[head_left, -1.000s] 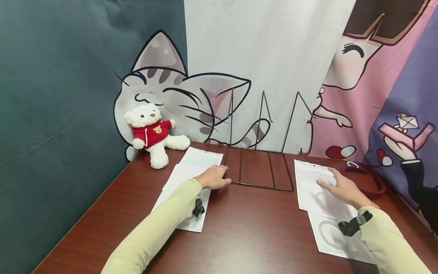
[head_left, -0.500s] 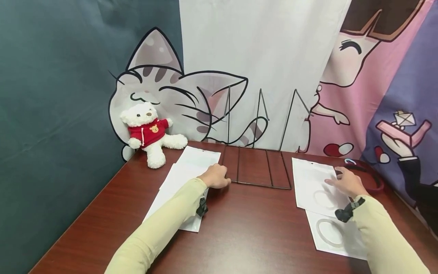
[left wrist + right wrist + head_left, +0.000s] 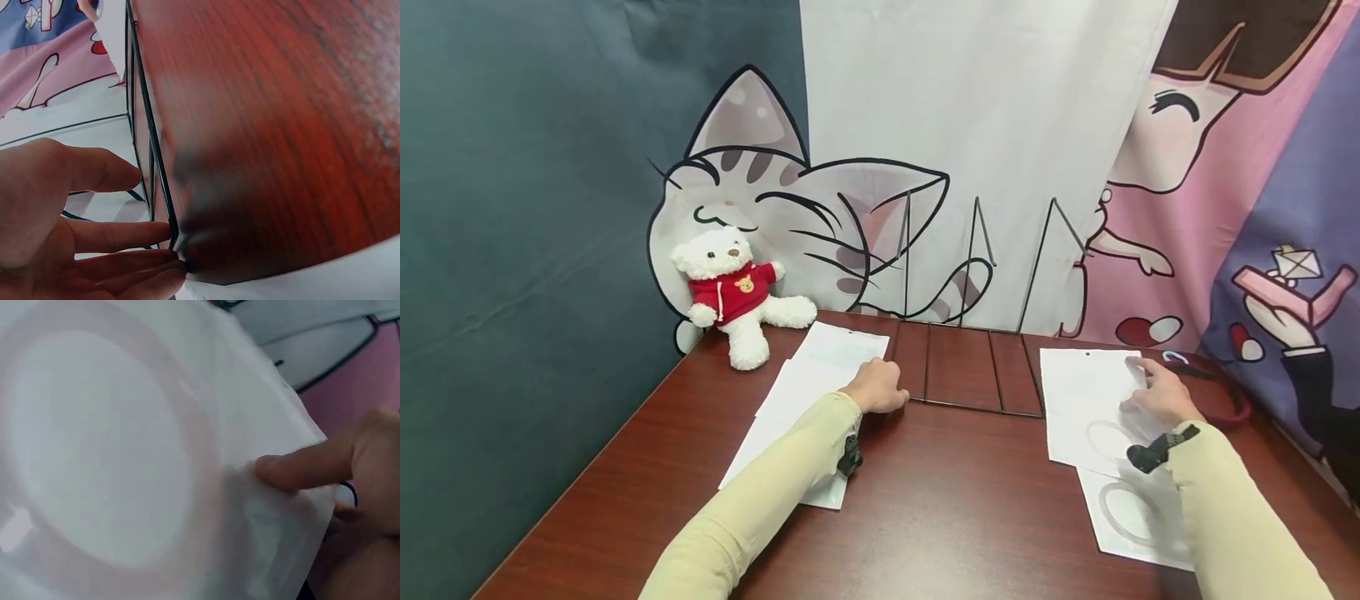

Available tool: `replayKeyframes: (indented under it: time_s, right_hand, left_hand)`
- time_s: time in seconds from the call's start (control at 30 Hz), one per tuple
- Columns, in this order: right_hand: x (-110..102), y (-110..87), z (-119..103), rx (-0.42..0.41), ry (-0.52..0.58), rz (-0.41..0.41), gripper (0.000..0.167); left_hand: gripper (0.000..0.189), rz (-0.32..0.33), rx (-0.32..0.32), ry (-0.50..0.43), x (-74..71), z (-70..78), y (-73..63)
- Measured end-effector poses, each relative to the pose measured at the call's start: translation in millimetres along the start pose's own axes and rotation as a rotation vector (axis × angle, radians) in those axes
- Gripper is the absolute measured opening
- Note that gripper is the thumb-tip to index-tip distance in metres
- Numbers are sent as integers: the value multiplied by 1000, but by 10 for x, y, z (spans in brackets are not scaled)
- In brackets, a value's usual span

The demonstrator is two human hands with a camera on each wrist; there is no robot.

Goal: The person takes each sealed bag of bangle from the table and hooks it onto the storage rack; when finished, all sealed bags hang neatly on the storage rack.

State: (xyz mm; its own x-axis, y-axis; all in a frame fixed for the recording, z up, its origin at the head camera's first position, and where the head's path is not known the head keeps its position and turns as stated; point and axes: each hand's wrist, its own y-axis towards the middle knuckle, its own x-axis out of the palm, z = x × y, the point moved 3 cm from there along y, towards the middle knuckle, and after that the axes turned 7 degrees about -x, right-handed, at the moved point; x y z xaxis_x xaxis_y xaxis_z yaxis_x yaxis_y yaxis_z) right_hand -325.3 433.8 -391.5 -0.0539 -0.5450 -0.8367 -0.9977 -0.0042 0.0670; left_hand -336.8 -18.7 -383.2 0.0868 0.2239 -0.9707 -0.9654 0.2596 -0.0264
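In the head view my right hand (image 3: 1163, 395) pinches the right edge of the upper of two overlapping white packets (image 3: 1078, 392). A pale ring shows through the front of this packet. In the right wrist view the thumb (image 3: 284, 472) lies on the packet's face, while the other fingers go behind its edge. Beneath it lies the lower packet (image 3: 1131, 517), also with a ring visible. My left hand (image 3: 877, 387) is at the near left corner of a black wire rack (image 3: 970, 406). The left wrist view has its nearly straight fingertips touching the rod (image 3: 153, 134), the thumb apart.
More white packets (image 3: 808, 383) overlap in a row under my left forearm. A white teddy bear (image 3: 722, 292) in a red top sits at the back left. Behind the right hand lies a dark red band (image 3: 1236, 404). Upright wires (image 3: 973, 258) rise from the rack's back.
My right hand's fingers have closed on the upper packet's edge, and that packet has shifted slightly. My left hand stays at the rack's corner, its fingers a little more drawn in.
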Motion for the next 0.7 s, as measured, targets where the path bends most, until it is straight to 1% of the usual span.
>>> replayKeyframes:
  time_s: [0.07, 0.13, 0.17, 0.23, 0.3, 0.4, 0.53, 0.63, 0.7]
  right_hand:
    - [-32, -25, 2, -56, 71, -47, 91]
    - [-57, -46, 9, -83, 160, -93, 96]
    - [-73, -59, 7, -95, 188, -100, 97]
    - [-109, -80, 3, -93, 220, -107, 99]
    - [-160, -94, -9, -90, 214, -86, 98]
    - [-255, -110, -45, -72, 159, 2, 84]
    - [-355, -144, -110, 1, 102, 190, 62]
    - [-414, -184, -181, 28, 102, 334, 50]
    - [-452, -206, -253, 9, 113, 389, 45]
  left_hand:
    - [31, -2, 3, -5, 7, 2, -1]
    - [32, 1, 8, -7, 15, 2, -1]
    - [32, 2, 13, -6, 19, 4, -2]
    - [31, 2, 16, -7, 26, 7, -5]
    - [30, 2, 18, -4, 32, 5, -8]
    - [30, 13, 11, 3, 38, -1, -8]
    - [30, 34, 14, 20, 25, 3, -5]
    - [26, 43, 22, 38, 11, 15, -3]
    - [22, 52, 14, 55, 1, 19, 3]
